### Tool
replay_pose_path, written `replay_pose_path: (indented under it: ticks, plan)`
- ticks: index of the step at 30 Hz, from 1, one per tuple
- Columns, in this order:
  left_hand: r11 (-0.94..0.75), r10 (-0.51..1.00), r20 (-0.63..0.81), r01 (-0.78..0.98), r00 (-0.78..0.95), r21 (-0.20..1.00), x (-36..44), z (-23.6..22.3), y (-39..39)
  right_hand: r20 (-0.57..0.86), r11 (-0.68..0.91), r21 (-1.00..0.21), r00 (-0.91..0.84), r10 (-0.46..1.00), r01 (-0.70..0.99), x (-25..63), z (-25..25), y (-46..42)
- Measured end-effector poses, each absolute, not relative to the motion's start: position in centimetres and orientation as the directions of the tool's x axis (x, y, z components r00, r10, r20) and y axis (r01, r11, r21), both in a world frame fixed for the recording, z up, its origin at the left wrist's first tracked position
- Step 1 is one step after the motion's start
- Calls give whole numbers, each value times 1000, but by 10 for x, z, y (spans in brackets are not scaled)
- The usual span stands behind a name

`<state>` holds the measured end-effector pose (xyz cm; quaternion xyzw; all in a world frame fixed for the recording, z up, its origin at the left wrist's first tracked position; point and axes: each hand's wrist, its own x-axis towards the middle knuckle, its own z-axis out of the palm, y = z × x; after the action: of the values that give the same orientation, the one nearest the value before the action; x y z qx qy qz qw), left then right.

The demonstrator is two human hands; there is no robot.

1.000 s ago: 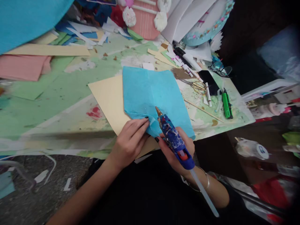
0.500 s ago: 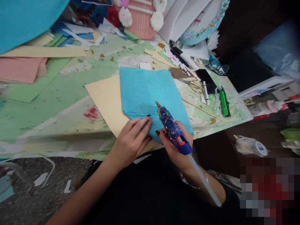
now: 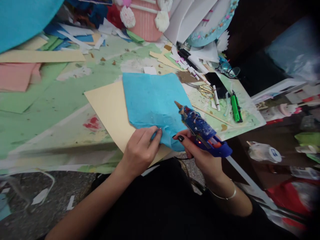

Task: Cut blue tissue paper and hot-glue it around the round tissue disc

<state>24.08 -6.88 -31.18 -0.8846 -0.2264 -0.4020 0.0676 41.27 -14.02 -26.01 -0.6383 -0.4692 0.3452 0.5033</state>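
A blue paper-covered sheet lies over a cream sheet of card at the table's front edge. My left hand is closed on the near edge of the blue paper, pinching it where it wrinkles. In my right hand is a blue hot glue gun, smeared with old glue, its nozzle pointing up and left above the blue sheet. A clear glue stick trails from its back end. The right thumb and a fingertip are close to the paper's near right edge; whether they touch it I cannot tell.
Right of the sheet lie scissors, a wooden stick, a green cutter, a black phone, markers and eyeglasses. Pink paper and scraps cover the left. Decorated paper pieces stand at the back.
My right hand has moved right with the glue gun, which now tilts more sideways. My left fingers have closed tighter on the paper edge. The view has shifted slightly.
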Motion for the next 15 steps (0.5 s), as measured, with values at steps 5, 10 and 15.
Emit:
replay_pose_path:
  ticks: [5, 10, 15]
  plan:
    - [-907, 337, 737, 412, 586, 87, 241, -309, -64, 57, -39, -960, 330, 942, 278, 433, -258, -137]
    - [-914, 388, 713, 345, 584, 214, 232, -304, -58, 170, 37, -921, 315, 934, 387, 444, -248, -135]
    - [-866, 499, 675, 301, 543, 398, 223, -301, -55, 239, 123, -925, 299, 924, 360, 452, -247, -127]
